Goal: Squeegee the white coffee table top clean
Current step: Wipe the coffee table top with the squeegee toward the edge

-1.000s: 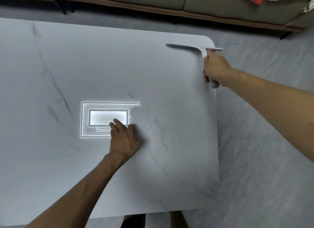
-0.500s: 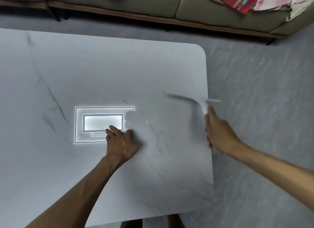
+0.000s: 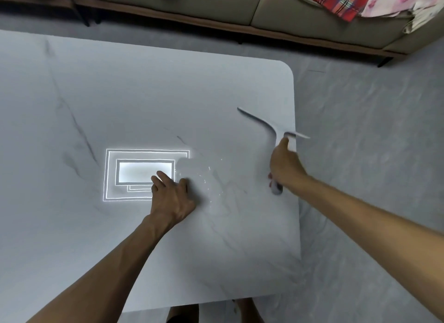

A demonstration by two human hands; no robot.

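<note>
Your right hand wrapped around handle of pale grey plastic T-shaped squeegee, blade angled across right side of white marble-look worktop, one blade tip overhanging right edge. Your left hand flat, fingers spread, bracing on worktop beside bright rectangular light reflection. Few droplets nearby. Squeegee looks light, stiff frame, flexible blade edge likely. Grip mid-handle, press evenly; glossy wet surface probably slippery.
</note>
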